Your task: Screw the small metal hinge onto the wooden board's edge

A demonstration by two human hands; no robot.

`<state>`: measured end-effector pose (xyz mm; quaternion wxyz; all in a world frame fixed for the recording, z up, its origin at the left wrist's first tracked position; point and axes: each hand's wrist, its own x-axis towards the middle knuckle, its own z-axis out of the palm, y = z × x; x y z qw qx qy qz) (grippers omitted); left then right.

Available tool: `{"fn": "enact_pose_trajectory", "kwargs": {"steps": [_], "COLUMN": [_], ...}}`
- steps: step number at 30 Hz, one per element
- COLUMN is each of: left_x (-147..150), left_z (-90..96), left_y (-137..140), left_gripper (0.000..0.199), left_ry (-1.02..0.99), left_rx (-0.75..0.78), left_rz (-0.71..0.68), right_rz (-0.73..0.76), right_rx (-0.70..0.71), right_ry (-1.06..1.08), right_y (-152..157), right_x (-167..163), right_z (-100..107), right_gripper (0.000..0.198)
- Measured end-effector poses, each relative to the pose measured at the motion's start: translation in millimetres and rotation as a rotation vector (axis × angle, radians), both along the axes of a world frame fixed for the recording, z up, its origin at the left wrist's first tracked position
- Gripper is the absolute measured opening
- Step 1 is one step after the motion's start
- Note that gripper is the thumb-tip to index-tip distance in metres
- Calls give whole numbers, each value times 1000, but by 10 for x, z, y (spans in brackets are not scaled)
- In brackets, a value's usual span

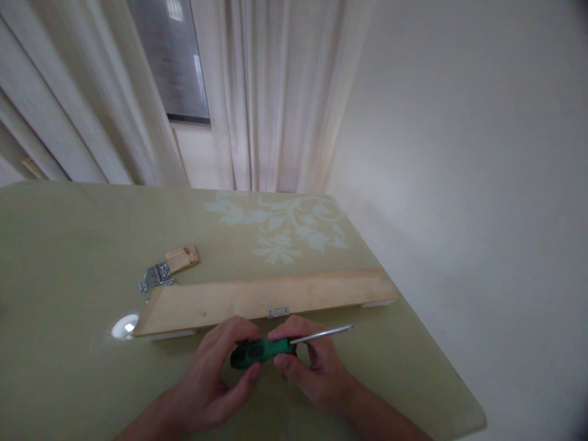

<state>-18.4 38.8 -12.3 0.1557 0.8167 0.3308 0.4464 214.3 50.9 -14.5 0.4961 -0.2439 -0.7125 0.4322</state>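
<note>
Both hands [264, 367] grip screwdriver [275, 348], apparently just before plank [261, 298]

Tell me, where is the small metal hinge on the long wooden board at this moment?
In the head view, the small metal hinge sits on the near edge of the long wooden board, about mid-length, just beyond the green-handled screwdriver held in both hands.

Green-black screwdriver [260, 352]; olive table [68, 257], pale floral motif [285, 229]
</note>
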Motion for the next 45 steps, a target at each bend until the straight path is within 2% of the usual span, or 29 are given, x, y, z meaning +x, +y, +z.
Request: {"fn": "enact_pose_trajectory", "kwargs": {"steps": [4, 9, 17, 27, 36, 42, 45], "left_x": [2, -6, -10, -35, -38, -29, 26], "left_z": [12, 11, -15, 0, 21, -26, -84], "left_y": [-1, -4, -4, -2, 6, -14, -41], "left_gripper": [32, 31, 32, 32, 31, 29, 32], "left_ry": [33, 52, 62, 69, 10, -14, 5], "left_rx": [66, 71, 58, 53, -92, -60, -106], "left_rz": [28, 23, -34, -51, -115, -117, -114], "right_rz": [-24, -30, -63, -110, -129, -93, -92], "right_rx": [-11, -21, 139, 203, 224, 201, 230], "right_ry": [5, 18, 2, -77, -30, -36, -29], "right_y": [0, 22, 53, 54, 43, 41, 57], "right_x": [-3, -14, -24, 8, 14, 19, 19], "right_z": [3, -11, 31, 59, 53, 73, 67], "right_gripper": [30, 22, 24, 28, 30, 30, 37]}}
